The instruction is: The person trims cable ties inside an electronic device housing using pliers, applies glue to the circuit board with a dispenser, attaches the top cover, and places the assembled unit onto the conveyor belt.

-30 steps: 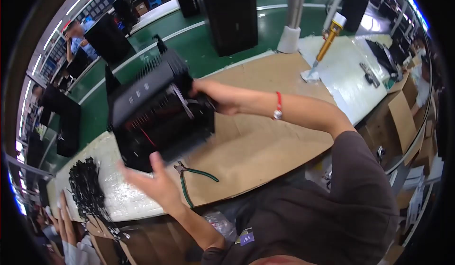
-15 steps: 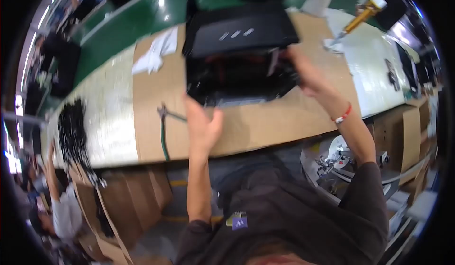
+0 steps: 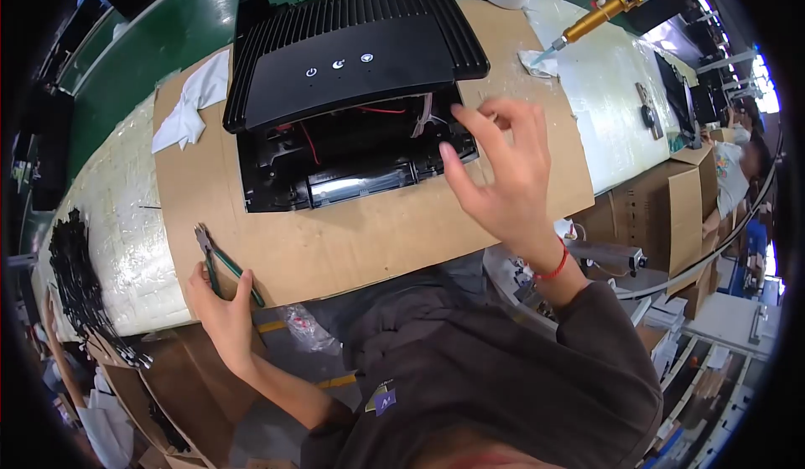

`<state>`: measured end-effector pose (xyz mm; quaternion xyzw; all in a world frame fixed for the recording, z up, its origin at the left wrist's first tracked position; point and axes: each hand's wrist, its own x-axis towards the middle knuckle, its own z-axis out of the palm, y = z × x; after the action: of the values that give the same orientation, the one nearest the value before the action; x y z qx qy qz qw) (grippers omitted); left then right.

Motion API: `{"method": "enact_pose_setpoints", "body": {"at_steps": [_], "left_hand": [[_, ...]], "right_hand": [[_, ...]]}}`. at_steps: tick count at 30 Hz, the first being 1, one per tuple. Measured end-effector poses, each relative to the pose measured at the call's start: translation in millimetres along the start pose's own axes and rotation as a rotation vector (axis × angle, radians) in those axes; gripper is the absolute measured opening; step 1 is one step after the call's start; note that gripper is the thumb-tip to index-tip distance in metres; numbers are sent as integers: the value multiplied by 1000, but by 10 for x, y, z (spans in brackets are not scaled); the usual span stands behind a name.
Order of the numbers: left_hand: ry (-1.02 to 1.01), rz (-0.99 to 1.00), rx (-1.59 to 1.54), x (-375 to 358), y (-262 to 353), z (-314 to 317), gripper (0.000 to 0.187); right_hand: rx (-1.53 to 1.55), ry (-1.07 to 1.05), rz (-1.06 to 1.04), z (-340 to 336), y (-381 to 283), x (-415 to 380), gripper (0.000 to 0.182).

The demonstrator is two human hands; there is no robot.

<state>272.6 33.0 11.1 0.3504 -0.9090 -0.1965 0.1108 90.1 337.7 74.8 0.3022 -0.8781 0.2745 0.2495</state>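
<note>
While the black housing (image 3: 352, 62) sat on a cardboard sheet (image 3: 360, 259) over the surface (image 3: 134, 268), cavity facing us, our right hand (image 3: 503, 167) was at its right end, fingers half-curled and apart; couldn't tell fingertip contact. Our left hand (image 3: 222, 305) was at the green-handled cutters (image 3: 207, 244), left of the housing and nearer us, fingers parted around the handles, no firm grip visible. Risks, our read: red wires (image 3: 311, 144) and a pale cable (image 3: 422, 121) sat exposed inside the housing; a hooked finger could pull one loose, a stray cutter tip could nick one.
</note>
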Motion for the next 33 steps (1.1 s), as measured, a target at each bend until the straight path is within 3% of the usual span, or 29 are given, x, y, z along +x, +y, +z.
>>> {"method": "enact_pose_setpoints", "body": {"at_steps": [2,4,5,6,8,10,13,15,16,17,18,20,24,26,30,33], "left_hand": [[-90,-36,-162,52,-104,17,64],[25,78,-344,39,-219,155,50],[-3,-48,-335,-28,-182,162,51],[-20,-44,-328,-77,-177,220,51],[322,150,-817,-190,-111,347,56],[390,218,-940,-306,65,326,58],[288,119,-1147,-581,588,276,52],[28,153,-1176,-708,804,315,38],[-129,78,-1201,-750,923,305,26],[-248,107,-1247,-737,1036,363,20],[-388,118,-1246,-727,1117,380,27],[-502,308,-1118,-636,1186,468,29],[-464,323,-1104,-578,1435,489,31],[-567,339,-977,-521,1490,442,30],[-571,370,-896,-491,1582,490,29],[-560,378,-899,-486,1618,530,36]], "right_hand": [[-91,-4,5,31,-22,55,31],[-182,-14,17,68,-50,115,29],[-190,2,-56,71,-74,132,29],[-200,17,-125,80,-86,132,29],[-190,13,-136,119,-62,137,26],[-176,10,-192,148,-97,162,24],[-86,-13,-140,144,-234,133,18],[-11,-56,-39,154,-269,71,15],[-9,-65,-46,150,-269,66,15],[-15,-44,-63,144,-259,59,15],[-23,-20,-77,134,-244,47,15],[1,-17,-87,122,-213,35,16],[112,5,-82,120,-146,-28,17],[128,9,-84,128,-115,-34,17],[160,32,-95,140,-81,-46,17],[173,27,-87,140,-66,-55,18]]}}
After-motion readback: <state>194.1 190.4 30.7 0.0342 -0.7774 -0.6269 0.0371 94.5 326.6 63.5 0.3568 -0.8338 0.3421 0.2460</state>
